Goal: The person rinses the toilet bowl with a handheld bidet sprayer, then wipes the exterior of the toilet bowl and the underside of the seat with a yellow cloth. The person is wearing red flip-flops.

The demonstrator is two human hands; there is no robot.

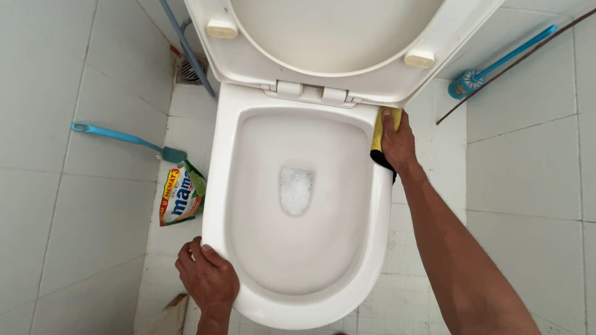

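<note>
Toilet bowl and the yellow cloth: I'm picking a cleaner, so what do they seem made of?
Toilet bowl: likely glazed ceramic, white, smooth and glossy with soft reflections. Yellow cloth under the right hand: seemingly soft fabric or sponge, matte, dark on its underside; exact kind unclear.

Left hand [208, 276] lies flat with fingers spread; right hand [397, 144], arm outstretched, presses down with fingers curled.

This was a small home bathroom: a white toilet bowl [298, 205] with its seat lid [335, 43] raised, pale tiled walls [528, 155] and floor [186, 124], a floor drain [188, 71] far left.
</note>
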